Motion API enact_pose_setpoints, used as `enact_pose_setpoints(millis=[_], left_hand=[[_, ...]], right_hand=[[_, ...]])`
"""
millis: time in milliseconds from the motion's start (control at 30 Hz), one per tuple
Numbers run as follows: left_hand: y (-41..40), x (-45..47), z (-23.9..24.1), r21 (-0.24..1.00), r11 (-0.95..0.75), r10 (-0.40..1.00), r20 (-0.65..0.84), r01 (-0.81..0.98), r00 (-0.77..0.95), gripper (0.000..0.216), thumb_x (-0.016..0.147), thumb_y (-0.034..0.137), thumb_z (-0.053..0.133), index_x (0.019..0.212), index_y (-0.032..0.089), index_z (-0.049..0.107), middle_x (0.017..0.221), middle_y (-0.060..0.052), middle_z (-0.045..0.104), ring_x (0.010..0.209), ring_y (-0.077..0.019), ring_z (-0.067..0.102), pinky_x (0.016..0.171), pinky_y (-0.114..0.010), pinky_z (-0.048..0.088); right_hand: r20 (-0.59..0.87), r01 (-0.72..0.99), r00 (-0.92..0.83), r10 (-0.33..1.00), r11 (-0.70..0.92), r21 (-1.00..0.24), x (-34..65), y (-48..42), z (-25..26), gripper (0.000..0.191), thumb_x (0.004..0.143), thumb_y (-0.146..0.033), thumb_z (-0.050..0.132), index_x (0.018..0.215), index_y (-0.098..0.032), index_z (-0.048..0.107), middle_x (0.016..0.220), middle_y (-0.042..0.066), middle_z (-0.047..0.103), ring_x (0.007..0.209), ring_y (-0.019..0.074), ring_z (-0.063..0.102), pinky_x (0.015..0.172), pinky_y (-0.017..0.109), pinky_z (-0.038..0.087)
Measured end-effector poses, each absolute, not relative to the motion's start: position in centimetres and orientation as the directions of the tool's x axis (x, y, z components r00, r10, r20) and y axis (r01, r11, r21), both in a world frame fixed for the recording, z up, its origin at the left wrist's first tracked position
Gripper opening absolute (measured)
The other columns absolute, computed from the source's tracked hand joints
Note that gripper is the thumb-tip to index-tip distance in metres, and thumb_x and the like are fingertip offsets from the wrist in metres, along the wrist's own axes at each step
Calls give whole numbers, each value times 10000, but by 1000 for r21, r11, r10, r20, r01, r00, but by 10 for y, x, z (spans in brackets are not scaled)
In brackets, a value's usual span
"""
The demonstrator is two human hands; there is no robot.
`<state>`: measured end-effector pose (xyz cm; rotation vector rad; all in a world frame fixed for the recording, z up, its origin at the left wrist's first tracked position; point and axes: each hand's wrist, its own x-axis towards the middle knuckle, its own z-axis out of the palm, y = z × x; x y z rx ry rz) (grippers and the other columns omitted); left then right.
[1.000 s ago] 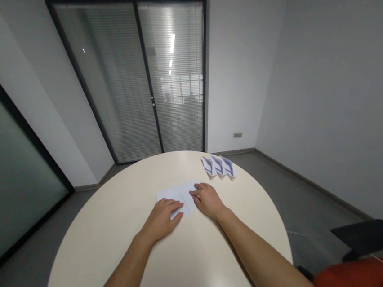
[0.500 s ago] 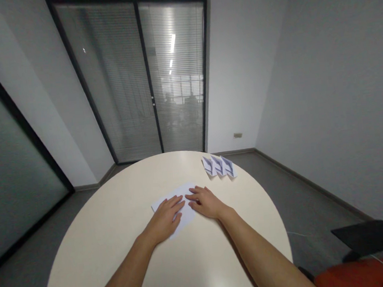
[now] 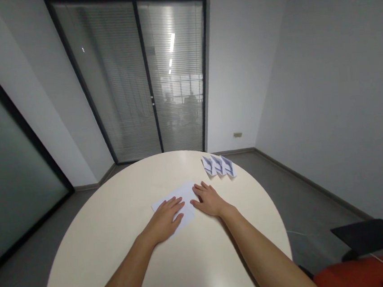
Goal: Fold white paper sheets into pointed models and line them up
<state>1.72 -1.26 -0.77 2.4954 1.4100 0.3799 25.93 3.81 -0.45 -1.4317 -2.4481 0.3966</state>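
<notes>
Left hand (image 3: 166, 218): open, palm-down over paper's near-left part, grasping nothing | white paper (image 3: 186, 197): flat, slanted, inward from bench's (image 3: 112, 232) far edge, partly hidden by hands | right hand (image 3: 208, 200): fingers spread, grasping nothing, at paper's right side | three folded papers (image 3: 218, 165): overlapping row, far-right edge | red seat (image 3: 356, 275): beyond right edge

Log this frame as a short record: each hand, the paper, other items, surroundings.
Left hand: palm down over the white paper, not gripping
Right hand: open, at the paper's right side
Paper: on the round table, partly hidden by the left hand
Other items: three folded paper pieces in a row near the table's far right edge
Surroundings: blinds behind the table; red seat at lower right
</notes>
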Motion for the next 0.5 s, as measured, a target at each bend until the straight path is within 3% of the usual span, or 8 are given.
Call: enact_pose_setpoints(millis=[167,500], left_hand=[[-14,18,-4,324,-482,874,112,814,473,489,1010,394,403,1468,250,495,1580,-62,423,1485,-238,349,1226,-506,244],[-12,17,-3,257,-407,913,131,877,386,488,1010,379,394,1461,228,503,1567,-80,437,1465,-251,387,1201,-513,293]], right_hand=[[98,780,-514,852,512,-360,259,37,-3,674,959,-552,476,1516,-175,425,1610,151,338,1504,421,178,1177,605,205],[90,723,-597,797,584,-369,254,31,3,687,931,-644,502,1512,-282,454,1626,112,316,1510,425,167,1176,639,172]])
